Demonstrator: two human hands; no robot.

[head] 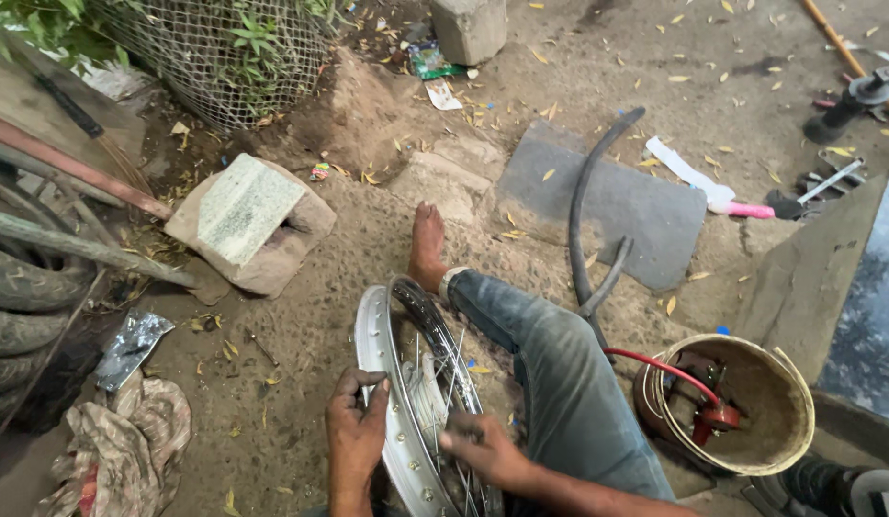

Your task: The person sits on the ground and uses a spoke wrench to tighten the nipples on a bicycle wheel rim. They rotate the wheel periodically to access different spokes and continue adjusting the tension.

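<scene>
From the head camera, a person sits on the dirt ground (pixel 301 325) with 1 leg stretched out in blue jeans and a bare foot (pixel 427 244).

A silver spoked wheel rim (pixel 377 383) stands on its edge beside that leg, at the bottom middle of the view. The left hand (pixel 356 431) is closed around the outer edge of the rim. The right hand (pixel 483 450) reaches in among the thin spokes (pixel 444 383), with its fingers curled. If it is pinching something small, I cannot tell what.

Right of the leg sits a round bucket (pixel 789 402) with a red tool (pixel 712 416) inside. A long black rubber strip (pixel 583 191) curves over a flat grey stone slab (pixel 645 211) past the knee. A pale stone block (pixel 248 220) lies to the left of the foot. Old tyres (pixel 23 297) are piled at the left edge, and a crumpled rag (pixel 128 440) lies near them. A wire mesh fence (pixel 224 57) with green plants stands at the top.
</scene>
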